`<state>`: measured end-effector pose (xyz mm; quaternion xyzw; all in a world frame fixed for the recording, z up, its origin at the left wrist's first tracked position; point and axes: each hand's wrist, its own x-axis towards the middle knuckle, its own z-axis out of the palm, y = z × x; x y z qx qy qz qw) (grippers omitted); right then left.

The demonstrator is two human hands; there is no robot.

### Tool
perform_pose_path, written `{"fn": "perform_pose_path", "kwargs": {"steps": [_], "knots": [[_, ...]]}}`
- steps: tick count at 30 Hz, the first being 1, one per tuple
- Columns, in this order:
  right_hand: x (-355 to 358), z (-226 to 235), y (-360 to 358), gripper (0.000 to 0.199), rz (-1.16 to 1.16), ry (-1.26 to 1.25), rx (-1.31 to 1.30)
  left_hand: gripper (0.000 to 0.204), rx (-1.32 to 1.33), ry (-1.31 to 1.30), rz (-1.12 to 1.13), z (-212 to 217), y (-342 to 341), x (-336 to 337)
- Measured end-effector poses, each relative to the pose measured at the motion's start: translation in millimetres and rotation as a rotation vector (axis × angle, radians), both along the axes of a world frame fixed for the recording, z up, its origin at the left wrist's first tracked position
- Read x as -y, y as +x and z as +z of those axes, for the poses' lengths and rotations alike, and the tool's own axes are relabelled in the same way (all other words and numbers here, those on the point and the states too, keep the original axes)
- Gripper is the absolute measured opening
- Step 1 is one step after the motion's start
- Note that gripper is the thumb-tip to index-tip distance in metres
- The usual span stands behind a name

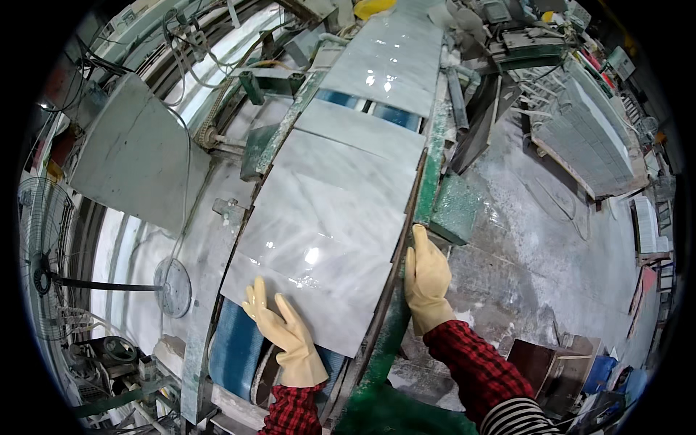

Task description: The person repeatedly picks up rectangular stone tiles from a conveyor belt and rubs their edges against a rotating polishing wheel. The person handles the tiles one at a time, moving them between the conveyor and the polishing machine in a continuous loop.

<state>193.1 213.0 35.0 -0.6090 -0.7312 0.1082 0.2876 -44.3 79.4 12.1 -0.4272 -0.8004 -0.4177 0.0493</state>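
Pale grey-white marble slabs lie in a row on a conveyor, wet and shiny. My left hand, in a cream rubber glove, is at the front edge of the nearest slab, its fingers spread over that edge and the thumb apart. It holds nothing. To the right, my right hand, in a matching glove, is beside the conveyor's green side rail with fingers stretched forward, near the slab's right edge. Nothing shows in it. Another slab lies farther up the line, past a gap showing the blue belt.
Below my left hand a blue roller or belt shows. A large stone panel and a fan stand at left. Stacked pale tiles rest at right. A green block juts from the rail. Brown boxes sit lower right.
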Motion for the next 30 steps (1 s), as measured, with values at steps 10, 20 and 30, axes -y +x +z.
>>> {"fn": "perform_pose_path", "kwargs": {"steps": [10,20,30], "knots": [[-3,-1,-3,0.043,0.027,-0.022,-0.004,0.037,0.111,-0.08,0.011,26,19,-30],[1,9,-3,0.041,0.025,0.047,-0.063,0.033,0.055,-0.055,0.088,11,29,-69],[49,18,49,0.051,0.05,0.066,-0.262,0.043,-0.051,-0.034,-0.139,4,19,-42]]}}
